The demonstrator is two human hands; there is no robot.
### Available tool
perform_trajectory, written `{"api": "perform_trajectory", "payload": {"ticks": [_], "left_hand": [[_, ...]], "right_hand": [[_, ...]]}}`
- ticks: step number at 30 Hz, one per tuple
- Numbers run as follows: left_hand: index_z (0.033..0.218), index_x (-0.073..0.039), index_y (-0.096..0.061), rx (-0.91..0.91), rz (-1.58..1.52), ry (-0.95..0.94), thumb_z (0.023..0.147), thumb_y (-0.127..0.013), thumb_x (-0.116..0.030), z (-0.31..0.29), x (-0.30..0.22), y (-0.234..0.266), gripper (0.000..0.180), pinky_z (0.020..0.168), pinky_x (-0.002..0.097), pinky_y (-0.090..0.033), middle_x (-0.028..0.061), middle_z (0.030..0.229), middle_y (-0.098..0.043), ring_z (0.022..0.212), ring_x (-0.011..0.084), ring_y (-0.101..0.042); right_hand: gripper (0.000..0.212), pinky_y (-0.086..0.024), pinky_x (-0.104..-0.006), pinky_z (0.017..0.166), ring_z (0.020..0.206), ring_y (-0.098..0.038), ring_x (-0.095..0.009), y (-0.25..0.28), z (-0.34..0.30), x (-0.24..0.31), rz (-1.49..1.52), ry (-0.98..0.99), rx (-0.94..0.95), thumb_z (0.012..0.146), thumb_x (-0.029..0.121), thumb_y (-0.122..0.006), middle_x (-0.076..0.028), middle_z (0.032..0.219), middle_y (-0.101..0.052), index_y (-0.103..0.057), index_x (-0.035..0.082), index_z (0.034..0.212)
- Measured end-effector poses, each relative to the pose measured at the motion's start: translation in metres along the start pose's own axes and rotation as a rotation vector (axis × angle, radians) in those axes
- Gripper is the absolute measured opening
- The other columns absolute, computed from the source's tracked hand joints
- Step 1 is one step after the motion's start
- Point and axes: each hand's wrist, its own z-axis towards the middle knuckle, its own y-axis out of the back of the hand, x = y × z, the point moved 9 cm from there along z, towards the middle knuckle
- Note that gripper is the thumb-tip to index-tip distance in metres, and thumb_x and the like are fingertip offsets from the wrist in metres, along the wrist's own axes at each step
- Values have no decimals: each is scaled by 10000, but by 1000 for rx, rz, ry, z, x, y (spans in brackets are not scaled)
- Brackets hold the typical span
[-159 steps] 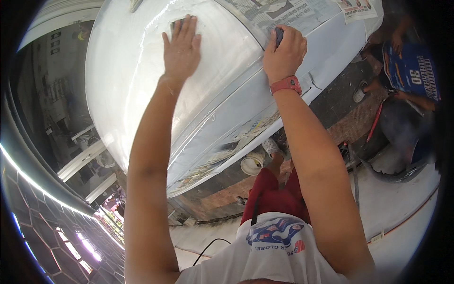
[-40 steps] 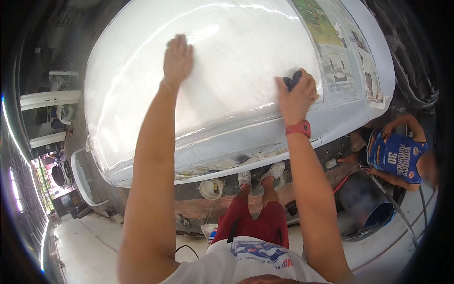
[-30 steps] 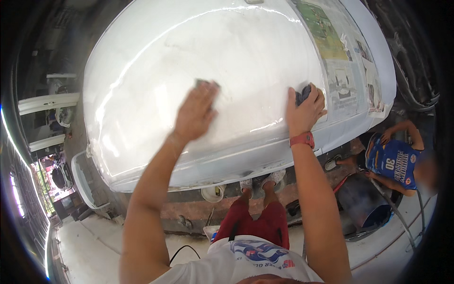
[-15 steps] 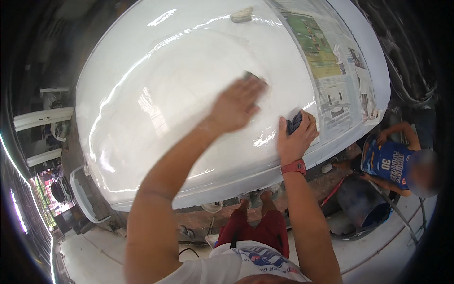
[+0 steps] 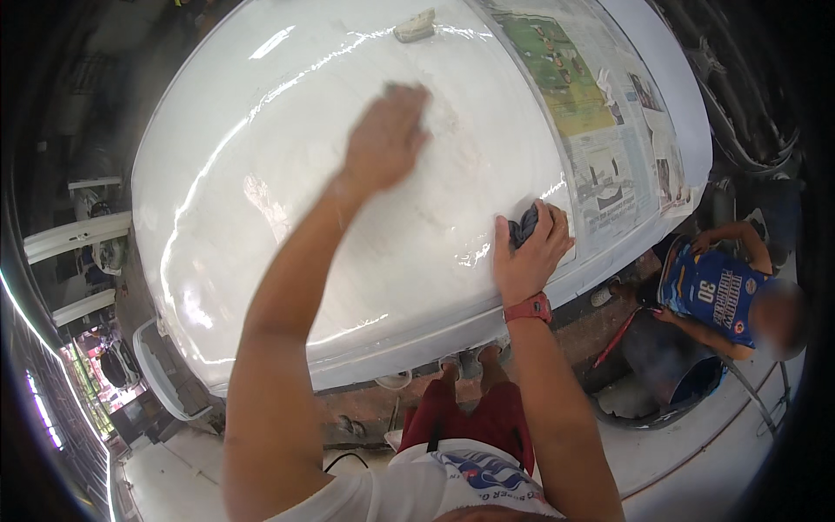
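A large glossy white car panel, curved at its edges, spreads out in front of me. On it my left hand lies palm down, smeared by motion. A dark edge of a small pad pokes out at its fingertips; the rest is hidden beneath the fingers. Faint dull smudges mark the surface just right of that hand. My right hand, with a red watch at the wrist, rests near the panel's near right part. Its fingers and thumb grip a bunched dark cloth.
Newspaper sheets cover the part to the right. A light block-shaped piece lies at the panel's far side. At right a person in a blue jersey sits beside a dark round tub. White car parts stand at left.
My left hand has slid away and to the left across the panel. My right hand keeps its grip on the cloth at about the same spot. The whole view has shifted slightly.
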Motion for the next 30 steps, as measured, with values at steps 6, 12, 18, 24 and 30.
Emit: {"api": "perform_trajectory", "payload": {"ticks": [6, 12, 18, 24, 30], "left_hand": [[1578, -15, -522, -55, 320, 357, 1120, -490, -364, 41, 143, -22, 576, 1248, 539, -381, 191, 1624, -549, 1498, 401, -506], [1524, -24, -591, 0, -79, -18, 1068, -590, -299, 2, -104, -8, 533, 1242, 489, -396, 161, 1585, -590, 1485, 378, -525], [1576, -38, -531, -9, 167, 267, 1084, -537, -357, 72, 31, -23, 587, 1202, 492, -417, 124, 1629, -550, 1491, 335, -491], [1581, -36, -533, 20, 21, 131, 1074, -523, -408, 55, -81, -60, 629, 1225, 507, -382, 105, 1650, -517, 1474, 325, -490], [1532, -39, -588, -55, 174, 350, 1089, -485, -367, 104, 27, -62, 561, 1188, 486, -429, 110, 1597, -590, 1450, 339, -539]], "right_hand": [[702, -208, -832, 1213, 1503, -403, -448, -9, -1, 23, 64, 27, 26, 944, 460, -800, -178, 1486, -498, -544, 83, 1477], [702, -227, -833, 1201, 1500, -410, -441, 2, -1, 5, 16, -8, -16, 945, 475, -794, -179, 1477, -507, -549, 79, 1470], [691, -241, -835, 1192, 1484, -424, -440, -6, -2, 22, 47, 41, -16, 944, 479, -794, -174, 1473, -509, -559, 79, 1457], [691, -242, -835, 1193, 1479, -427, -445, -8, 11, -10, 14, 14, -28, 944, 481, -792, -175, 1466, -511, -558, 80, 1456], [647, -243, -834, 1193, 1452, -456, -439, -15, 11, 14, 58, 71, -33, 972, 471, -760, -174, 1441, -523, -560, 84, 1449]]}}
